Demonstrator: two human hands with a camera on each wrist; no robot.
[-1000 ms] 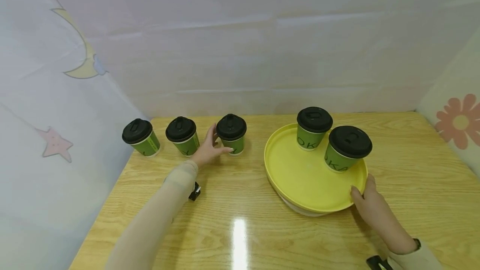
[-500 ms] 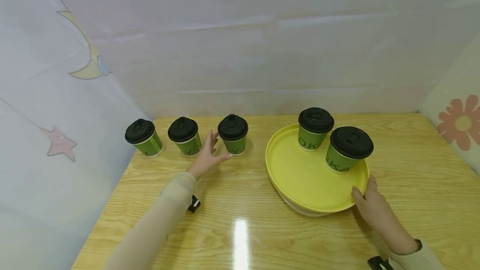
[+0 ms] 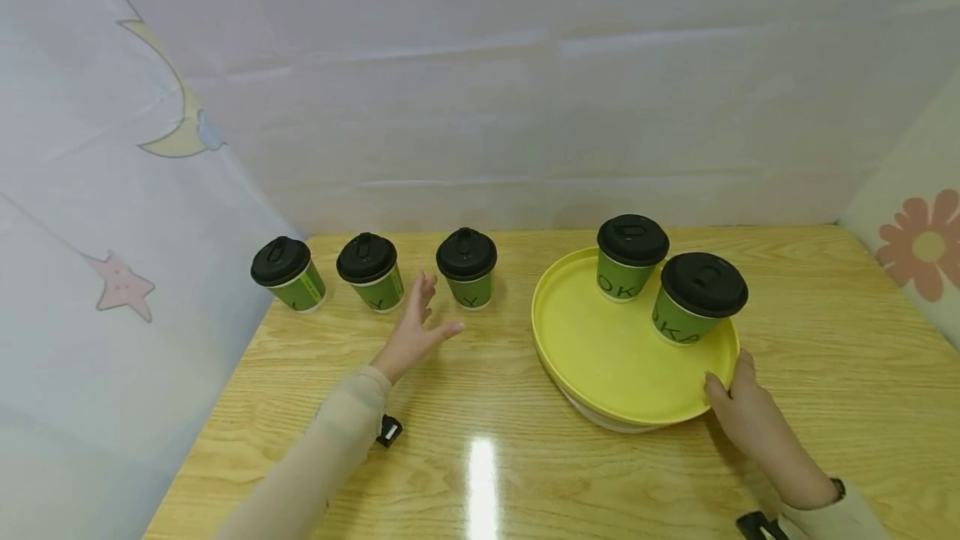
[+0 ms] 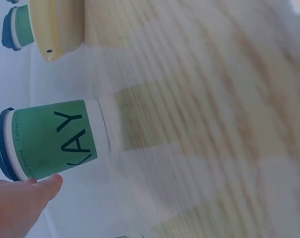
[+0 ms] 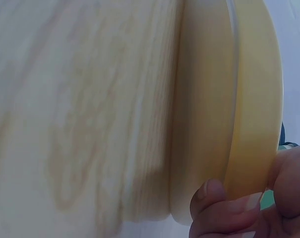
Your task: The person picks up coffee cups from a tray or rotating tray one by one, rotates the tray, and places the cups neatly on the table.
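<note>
Left hand (image 3: 411, 338) is hovering empty, fingers spread, near the rightmost lidded coffee cup (image 3: 470, 291) on the surface (image 3: 420, 482) — right hand (image 3: 752, 417) is gripping the yellow round tray (image 3: 600, 365); steady, level holding should be protecting its two cups (image 3: 681, 319).

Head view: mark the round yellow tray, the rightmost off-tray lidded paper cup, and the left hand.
Round yellow tray (image 3: 600, 357), head view: bare upper surface.
Rightmost off-tray lidded paper cup (image 3: 471, 289), head view: green side below lid.
Left hand (image 3: 410, 338), head view: near thumb's base.

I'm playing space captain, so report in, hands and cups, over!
Left hand open beside cup. Cup upright, off tray. Right hand grips tray. Nothing seen blocking.
</note>
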